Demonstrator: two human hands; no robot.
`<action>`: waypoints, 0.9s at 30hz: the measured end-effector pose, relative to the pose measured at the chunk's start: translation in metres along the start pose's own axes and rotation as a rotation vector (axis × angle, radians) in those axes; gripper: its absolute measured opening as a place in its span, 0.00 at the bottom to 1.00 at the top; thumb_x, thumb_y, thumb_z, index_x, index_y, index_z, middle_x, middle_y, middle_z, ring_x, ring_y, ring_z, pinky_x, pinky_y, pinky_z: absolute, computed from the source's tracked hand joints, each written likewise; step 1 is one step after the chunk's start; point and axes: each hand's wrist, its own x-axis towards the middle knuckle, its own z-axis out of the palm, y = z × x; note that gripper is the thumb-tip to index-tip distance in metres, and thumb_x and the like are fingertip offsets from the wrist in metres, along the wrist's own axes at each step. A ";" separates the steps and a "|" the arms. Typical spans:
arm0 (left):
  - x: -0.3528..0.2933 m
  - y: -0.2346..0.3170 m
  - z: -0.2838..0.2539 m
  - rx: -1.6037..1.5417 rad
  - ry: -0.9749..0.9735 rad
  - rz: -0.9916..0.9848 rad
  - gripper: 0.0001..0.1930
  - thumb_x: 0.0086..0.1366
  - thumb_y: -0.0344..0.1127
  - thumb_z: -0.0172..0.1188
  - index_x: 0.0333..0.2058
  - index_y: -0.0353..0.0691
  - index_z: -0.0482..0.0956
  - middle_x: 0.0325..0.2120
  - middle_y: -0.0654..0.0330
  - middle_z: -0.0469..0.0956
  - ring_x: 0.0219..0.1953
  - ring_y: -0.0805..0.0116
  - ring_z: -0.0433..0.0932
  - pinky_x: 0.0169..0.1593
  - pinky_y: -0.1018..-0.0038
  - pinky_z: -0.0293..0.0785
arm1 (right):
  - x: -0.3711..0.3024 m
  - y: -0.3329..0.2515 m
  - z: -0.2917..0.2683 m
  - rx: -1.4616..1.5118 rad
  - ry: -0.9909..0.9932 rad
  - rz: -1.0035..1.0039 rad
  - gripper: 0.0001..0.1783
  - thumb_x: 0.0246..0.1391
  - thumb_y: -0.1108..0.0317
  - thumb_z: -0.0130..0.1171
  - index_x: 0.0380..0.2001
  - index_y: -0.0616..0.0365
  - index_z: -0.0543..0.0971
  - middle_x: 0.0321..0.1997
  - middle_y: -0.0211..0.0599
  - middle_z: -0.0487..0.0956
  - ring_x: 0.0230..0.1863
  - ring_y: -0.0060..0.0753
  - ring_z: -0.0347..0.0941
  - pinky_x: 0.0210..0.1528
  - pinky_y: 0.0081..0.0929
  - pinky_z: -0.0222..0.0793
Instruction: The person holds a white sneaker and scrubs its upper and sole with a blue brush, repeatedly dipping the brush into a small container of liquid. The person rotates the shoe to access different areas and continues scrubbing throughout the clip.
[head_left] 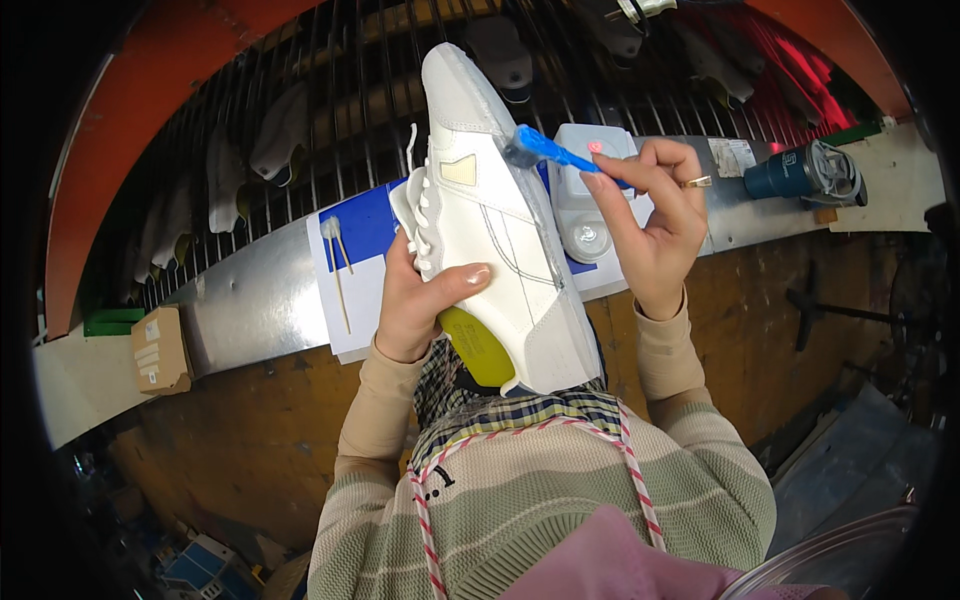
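My left hand [418,300] grips a white sneaker [490,235] by its opening, thumb on the side panel and fingers hidden behind it. The shoe is tilted with its toe pointing up and away, its lime insole [476,345] showing near the heel. In my right hand [655,215], pinched between thumb and fingers, is a blue-handled brush [555,150]. Its dark bristles touch the edge where the upper meets the sole, near the toe. A greyish line runs along that edge. Just behind the right hand stands a white plastic container [575,185] with a round clear part.
Two thin sticks with whitish tips [332,232] lie on blue and white sheets [350,300] on the metal ledge [262,305]. A teal tumbler [805,175] stands right, a cardboard box [160,350] left. Beyond the ledge, several shoes [280,140] rest on a rack of dark rods.
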 end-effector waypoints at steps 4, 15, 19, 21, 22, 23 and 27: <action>-0.003 -0.001 0.000 0.026 0.003 -0.004 0.36 0.53 0.29 0.72 0.60 0.31 0.65 0.48 0.49 0.79 0.47 0.62 0.82 0.53 0.68 0.78 | 0.013 0.001 0.001 -0.051 0.014 -0.086 0.14 0.42 0.76 0.75 0.36 0.63 0.86 0.37 0.33 0.68 0.28 0.21 0.66 0.29 0.19 0.63; -0.005 0.004 -0.012 -0.060 -0.023 -0.013 0.36 0.53 0.30 0.68 0.61 0.31 0.64 0.49 0.49 0.79 0.47 0.62 0.82 0.52 0.69 0.79 | 0.014 -0.002 -0.017 -0.004 -0.125 -0.131 0.14 0.40 0.75 0.76 0.34 0.61 0.87 0.35 0.32 0.68 0.26 0.20 0.63 0.26 0.17 0.58; -0.004 0.005 -0.015 -0.076 -0.017 0.015 0.35 0.54 0.30 0.67 0.61 0.30 0.64 0.48 0.48 0.79 0.46 0.61 0.82 0.51 0.69 0.79 | 0.003 -0.006 -0.028 -0.011 -0.173 -0.089 0.15 0.38 0.74 0.76 0.34 0.60 0.87 0.34 0.31 0.68 0.27 0.20 0.64 0.26 0.17 0.58; -0.003 0.006 -0.016 -0.075 -0.012 0.023 0.35 0.55 0.30 0.66 0.61 0.30 0.63 0.48 0.48 0.79 0.46 0.61 0.82 0.51 0.69 0.80 | -0.002 -0.009 -0.033 0.020 -0.203 -0.038 0.15 0.38 0.74 0.76 0.34 0.60 0.87 0.34 0.31 0.69 0.27 0.19 0.64 0.27 0.17 0.59; -0.003 0.006 -0.017 -0.073 -0.008 0.019 0.35 0.55 0.30 0.66 0.61 0.30 0.63 0.48 0.48 0.79 0.46 0.61 0.82 0.51 0.69 0.80 | -0.005 -0.011 -0.035 0.046 -0.222 0.002 0.15 0.38 0.74 0.76 0.34 0.61 0.87 0.34 0.31 0.69 0.27 0.19 0.64 0.27 0.17 0.59; -0.003 0.006 -0.017 -0.074 -0.002 0.018 0.35 0.55 0.30 0.66 0.61 0.30 0.63 0.48 0.48 0.79 0.46 0.61 0.82 0.51 0.69 0.80 | -0.007 -0.012 -0.037 0.072 -0.241 0.042 0.14 0.38 0.74 0.76 0.34 0.61 0.87 0.34 0.31 0.69 0.28 0.19 0.65 0.28 0.16 0.59; -0.003 0.005 -0.016 -0.113 0.007 0.012 0.35 0.57 0.31 0.65 0.62 0.31 0.63 0.49 0.48 0.78 0.47 0.61 0.82 0.51 0.69 0.80 | -0.013 -0.015 -0.036 0.105 -0.214 0.092 0.13 0.39 0.75 0.74 0.33 0.62 0.87 0.34 0.32 0.69 0.28 0.20 0.66 0.30 0.17 0.63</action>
